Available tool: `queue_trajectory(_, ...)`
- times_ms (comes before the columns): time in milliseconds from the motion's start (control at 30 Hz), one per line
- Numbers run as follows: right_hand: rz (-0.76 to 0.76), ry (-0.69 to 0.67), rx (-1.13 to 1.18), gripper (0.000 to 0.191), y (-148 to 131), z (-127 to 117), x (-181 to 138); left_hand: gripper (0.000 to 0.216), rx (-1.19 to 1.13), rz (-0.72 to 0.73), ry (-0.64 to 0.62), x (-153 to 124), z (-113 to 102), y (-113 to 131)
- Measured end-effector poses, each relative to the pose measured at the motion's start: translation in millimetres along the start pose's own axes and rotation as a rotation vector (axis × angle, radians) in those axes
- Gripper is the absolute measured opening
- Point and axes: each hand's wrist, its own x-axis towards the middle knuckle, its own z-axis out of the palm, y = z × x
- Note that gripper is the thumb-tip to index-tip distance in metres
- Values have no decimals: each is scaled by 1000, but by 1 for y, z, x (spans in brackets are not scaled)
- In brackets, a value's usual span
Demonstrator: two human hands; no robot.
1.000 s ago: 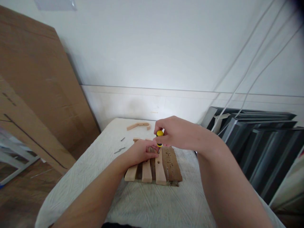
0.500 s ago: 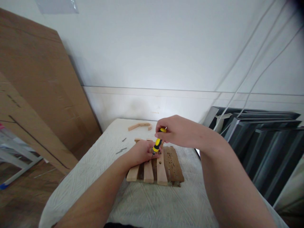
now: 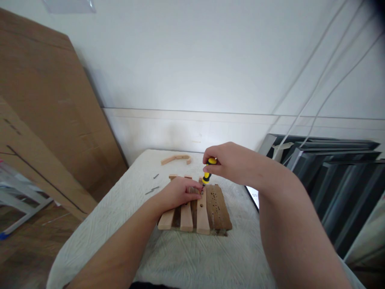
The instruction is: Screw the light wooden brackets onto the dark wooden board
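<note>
My right hand holds a yellow-and-black screwdriver pointing down at a long, pale wooden piece on a flat brown board, and I can't tell if my left hand, beside the tip, grips anything.

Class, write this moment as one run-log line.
right hand: grips yellow-black screwdriver | left hand: on wooden pieces | loose screws: on cloth

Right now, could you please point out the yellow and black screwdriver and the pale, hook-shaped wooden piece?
Yellow and black screwdriver [image 3: 206,178], head view: lower handle.
Pale, hook-shaped wooden piece [image 3: 176,158], head view: middle of its length.
</note>
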Motion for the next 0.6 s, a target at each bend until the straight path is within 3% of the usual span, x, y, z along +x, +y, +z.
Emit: queue_trajectory(600, -28, -23, -71, 18, -3, 6, 0, 22, 15, 12, -23, 1, 0, -1)
